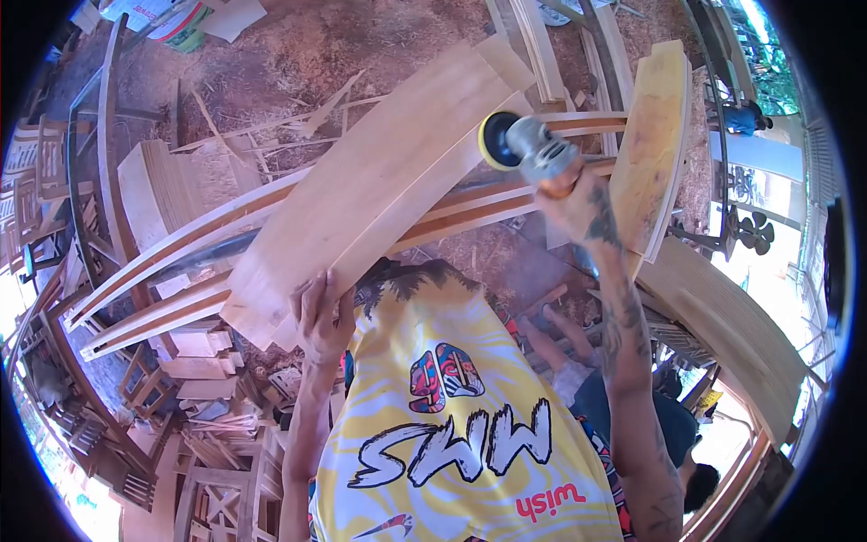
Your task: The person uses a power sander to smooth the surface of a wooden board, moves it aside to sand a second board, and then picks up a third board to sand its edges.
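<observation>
A long, wide, pale wooden board [379,172] lies slantwise in front of me, resting across curved wooden rails [479,212]. My left hand [322,316] grips the near edge of this board close to its lower left end, fingers over the top face. In my right hand [578,203] is a grey power sander [545,149] with a round, yellow-rimmed black pad [497,141]. The hand is closed round the tool's body. The pad is tilted on its side at the right edge of the board, facing left.
More curved boards stand at right [652,135] and lower right [731,325], with a stack of curved boards [163,190] at left. Offcuts [203,366] and wooden frames [221,488] crowd the lower left. A seated person [623,397] is close behind my right arm. Sawdust covers the ground.
</observation>
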The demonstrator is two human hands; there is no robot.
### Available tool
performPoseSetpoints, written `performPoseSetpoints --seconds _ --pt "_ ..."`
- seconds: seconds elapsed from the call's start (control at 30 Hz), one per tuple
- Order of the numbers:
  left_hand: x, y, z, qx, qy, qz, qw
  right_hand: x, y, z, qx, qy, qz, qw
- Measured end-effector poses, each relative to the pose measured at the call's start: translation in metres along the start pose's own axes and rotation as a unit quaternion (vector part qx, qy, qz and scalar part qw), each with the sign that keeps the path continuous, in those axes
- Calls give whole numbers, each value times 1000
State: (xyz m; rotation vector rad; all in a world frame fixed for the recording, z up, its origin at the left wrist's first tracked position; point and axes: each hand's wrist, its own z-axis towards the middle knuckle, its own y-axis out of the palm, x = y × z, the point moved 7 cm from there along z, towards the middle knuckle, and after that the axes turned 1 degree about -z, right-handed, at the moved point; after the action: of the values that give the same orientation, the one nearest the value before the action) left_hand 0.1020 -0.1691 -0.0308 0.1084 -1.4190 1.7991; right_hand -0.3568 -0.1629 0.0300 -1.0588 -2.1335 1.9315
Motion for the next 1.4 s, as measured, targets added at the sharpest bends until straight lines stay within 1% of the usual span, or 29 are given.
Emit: performPoseSetpoints --seconds 0.07,0.1,0.17,0.23,0.3,0.4,0.47,0.57,0.67,0.73,0.77,0.83,0.9,0.93,1.03,1.1,1.13,1.17,1.27,1.3,1.37,1.4 --pt "0 0 0 -3 -2 0 1000 12 -13 22 -25 35 -18 999" --pt "0 0 1 -5 -3 -1 1000 6 -23 26 -3 53 -9 999" --pt "1 -1 0 -8 -5 -1 1000 17 -15 22 49 17 -1 999" --pt "1 0 1 -5 -7 -1 1000 -3 -6 13 -32 60 13 998" --pt "0 -1 1 -2 -7 -4 1000 -24 17 -13 -41 11 24 999" --pt "1 0 -1 0 -7 -7 1000 -67 47 -58 -103 -34 89 990" --pt "1 1 -1 2 -8 -9 1000 -78 80 -87 -148 -59 43 986" --pt "1 2 -3 0 -12 -10 1000 -113 72 -95 -156 -70 16 985" --pt "1 -1 -1 -4 -10 -4 1000 -78 60 -74 -111 -76 73 988" --pt "1 -1 -2 1 -11 -7 1000 -53 28 -47 -70 -45 85 993" --pt "1 0 -2 3 -9 -10 1000 -30 21 -33 -65 -15 59 996" --pt "1 -1 -1 5 -6 -15 1000 -7 1 -3 -45 -2 -30 999" --pt "1 0 -1 4 -8 -16 1000 14 -13 26 -36 32 -6 999" --pt "0 -1 -1 2 -10 -16 1000 18 -17 33 -33 49 7 998" --pt "1 -2 0 13 -16 -22 1000 12 -30 38 -28 61 18 998" --pt "1 -2 1 15 -19 -24 999 6 -9 29 -12 5 7 1000" --pt "1 -2 0 15 -21 -25 999 -12 -4 18 -3 -23 3 1000" --pt "0 -2 0 17 -23 -27 999 -27 4 4 -44 -9 -34 998" --pt "-1 -3 2 19 -32 -28 999 -85 30 -31 -149 -82 29 985" --pt "0 -3 3 17 -37 -29 999 -95 49 -42 -164 -120 43 978" --pt "-2 -4 -1 13 -57 -37 998 -117 75 -62 -178 -163 38 970" --pt "-5 -3 -4 14 -73 -43 996 -134 81 -69 -177 -169 20 969"
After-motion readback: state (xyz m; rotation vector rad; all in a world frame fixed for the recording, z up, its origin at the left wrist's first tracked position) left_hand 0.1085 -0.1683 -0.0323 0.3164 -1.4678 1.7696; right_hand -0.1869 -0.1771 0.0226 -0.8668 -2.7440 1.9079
